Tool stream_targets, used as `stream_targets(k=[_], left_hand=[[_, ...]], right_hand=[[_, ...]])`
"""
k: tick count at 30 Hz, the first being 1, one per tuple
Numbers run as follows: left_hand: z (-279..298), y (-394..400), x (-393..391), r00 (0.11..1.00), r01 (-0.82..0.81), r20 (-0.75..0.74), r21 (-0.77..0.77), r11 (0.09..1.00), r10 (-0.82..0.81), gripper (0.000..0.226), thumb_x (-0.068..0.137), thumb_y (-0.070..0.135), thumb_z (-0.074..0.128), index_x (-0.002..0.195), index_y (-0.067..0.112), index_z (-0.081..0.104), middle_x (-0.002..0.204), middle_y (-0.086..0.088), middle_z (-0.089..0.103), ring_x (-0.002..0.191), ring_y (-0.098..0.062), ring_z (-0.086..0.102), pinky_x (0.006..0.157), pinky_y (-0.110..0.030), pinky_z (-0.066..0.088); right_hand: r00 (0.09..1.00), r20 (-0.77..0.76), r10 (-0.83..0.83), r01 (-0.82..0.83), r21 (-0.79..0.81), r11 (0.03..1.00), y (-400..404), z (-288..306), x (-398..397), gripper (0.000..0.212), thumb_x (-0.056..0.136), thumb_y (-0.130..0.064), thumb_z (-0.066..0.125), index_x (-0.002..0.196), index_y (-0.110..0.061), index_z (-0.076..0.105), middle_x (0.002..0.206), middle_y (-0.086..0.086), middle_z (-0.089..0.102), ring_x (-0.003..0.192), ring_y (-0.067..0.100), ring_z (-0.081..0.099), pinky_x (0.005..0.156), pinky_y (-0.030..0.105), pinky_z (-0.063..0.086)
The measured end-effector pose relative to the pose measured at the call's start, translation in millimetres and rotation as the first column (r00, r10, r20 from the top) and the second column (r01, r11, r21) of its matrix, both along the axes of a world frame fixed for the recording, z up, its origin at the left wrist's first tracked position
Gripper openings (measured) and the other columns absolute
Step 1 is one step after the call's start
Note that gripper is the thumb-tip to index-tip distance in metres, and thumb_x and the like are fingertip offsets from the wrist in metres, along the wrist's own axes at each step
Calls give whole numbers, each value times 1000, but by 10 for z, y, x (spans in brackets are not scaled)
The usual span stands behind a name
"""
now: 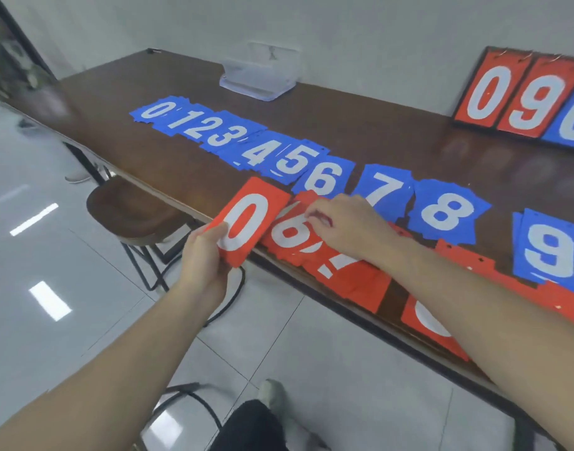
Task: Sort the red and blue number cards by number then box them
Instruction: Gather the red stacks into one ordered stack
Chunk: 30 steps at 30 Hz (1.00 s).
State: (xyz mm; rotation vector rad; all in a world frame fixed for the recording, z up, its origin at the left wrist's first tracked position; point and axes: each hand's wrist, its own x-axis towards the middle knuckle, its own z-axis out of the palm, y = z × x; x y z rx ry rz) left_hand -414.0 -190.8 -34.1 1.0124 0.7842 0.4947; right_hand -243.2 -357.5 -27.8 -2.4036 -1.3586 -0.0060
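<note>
Blue cards (pixel 311 164) laid 0–9 along desk (pixel 393 125); red sort underway. Left hand (pixel 207 255) fingers clamped on red 0 card (pixel 246 222); right hand (pixel 350 222) fingers pinching into near red pile (pixel 344 275) (unsorted). Next: pull matching digit, stack.

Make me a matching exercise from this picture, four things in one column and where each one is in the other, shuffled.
Things:
1. red 0 card
2. blue 9 card
3. clear plastic box
4. scoreboard

Places:
A. far side of the table, against the wall
B. standing at the far right
C. in the grip of the left hand
D. right end of the blue row

Pairs: 1-C, 2-D, 3-A, 4-B
</note>
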Motion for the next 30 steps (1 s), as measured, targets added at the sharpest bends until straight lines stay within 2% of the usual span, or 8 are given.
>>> stream_targets(k=[3, 6, 10, 12, 16, 20, 24, 30], left_hand=[[-19, -112, -148, 999, -37, -19, -58, 998, 36, 19, 99, 12, 52, 111, 16, 67, 99, 1, 78, 83, -14, 74, 80, -29, 51], [-72, -161, -174, 994, -102, -61, -104, 989, 96, 11, 97, 16, 58, 106, 21, 63, 101, 4, 76, 85, -12, 72, 76, -26, 53], [-138, -196, -145, 985, -167, -59, -148, 975, 160, 25, 97, 17, 61, 122, 20, 58, 115, 0, 71, 97, -17, 71, 80, -30, 56], [-129, -203, -121, 981, -195, -43, -188, 963, 190, 32, 98, 15, 61, 129, 19, 54, 115, -2, 70, 98, -20, 71, 81, -35, 60], [-87, -230, -88, 989, -145, -3, -223, 964, 148, 28, 100, 10, 56, 126, 16, 49, 116, -8, 68, 102, -29, 72, 87, -51, 59], [-114, -224, -135, 998, -68, -20, -200, 978, 65, 30, 100, 4, 52, 129, 5, 54, 119, -15, 70, 100, -29, 73, 75, -43, 63], [-105, -122, -250, 999, -39, 12, -207, 978, 43, 24, 102, 6, 51, 123, 5, 62, 113, -12, 74, 100, -26, 74, 82, -41, 62], [-146, -24, -392, 989, -41, 120, -331, 943, 86, 47, 100, 6, 56, 144, 13, 43, 126, -12, 68, 104, -27, 72, 85, -45, 61]], right_hand=[[998, -21, 59, -59, 8, 998, 78, -56, -121, 28, 104, -23, 42, 121, -25, 64, 101, -14, 73, 101, 17, 64, 99, 39, 42], [995, -64, 74, -76, -36, 996, 156, -92, -188, 28, 100, -17, 44, 125, -26, 52, 119, -8, 72, 112, 20, 63, 104, 43, 42], [988, -131, 83, -95, -86, 992, 156, -117, -298, 33, 99, -12, 47, 129, -24, 43, 126, -13, 63, 114, 15, 56, 94, 32, 42], [985, -155, 75, -84, -56, 995, 151, -123, -338, 33, 100, -13, 51, 130, -22, 40, 132, -5, 62, 116, 20, 60, 88, 34, 47], [963, -270, 24, -23, 6, 1000, 151, -115, -365, 38, 99, -19, 60, 128, -27, 37, 141, -3, 52, 126, 19, 57, 98, 39, 53], [935, -355, 4, 21, 65, 998, 109, -49, -445, 41, 98, -23, 62, 131, -30, 38, 146, -3, 49, 131, 14, 52, 104, 36, 50], [951, -237, -201, 239, 148, 960, -226, 21, -418, 32, 99, -26, 59, 130, -23, 53, 133, -7, 59, 116, 13, 56, 95, 30, 44], [936, 1, -351, 350, -102, 931, -848, -56, -390, 29, 98, -38, 57, 123, -27, 67, 126, -8, 66, 120, 24, 52, 102, 42, 43]])
